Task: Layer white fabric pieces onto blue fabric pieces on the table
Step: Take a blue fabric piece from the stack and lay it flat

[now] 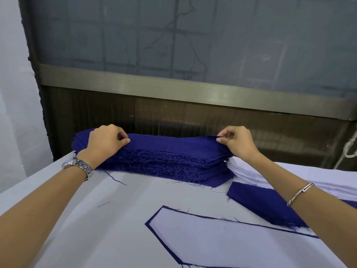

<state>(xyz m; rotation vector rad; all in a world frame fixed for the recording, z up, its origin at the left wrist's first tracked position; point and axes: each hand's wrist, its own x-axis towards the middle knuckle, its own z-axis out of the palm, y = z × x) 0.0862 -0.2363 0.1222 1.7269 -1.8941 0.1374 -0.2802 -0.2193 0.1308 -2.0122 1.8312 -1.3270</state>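
A thick stack of blue fabric pieces (170,161) with frayed edges lies at the far edge of the table. My left hand (105,140) pinches the top blue piece (173,145) at its left end, and my right hand (236,141) pinches the same piece at its right end. A stack of white fabric pieces (249,171) sits to the right, partly under my right forearm. Near the front, a white piece (222,240) lies on a blue piece whose rim (148,227) shows around it.
The table (96,219) is covered in pale cloth with loose blue threads. Another blue pile (257,202) lies at the right, under my forearm. A dark panel and a metal rail (193,88) rise just behind the table. A white cord (347,149) hangs at far right.
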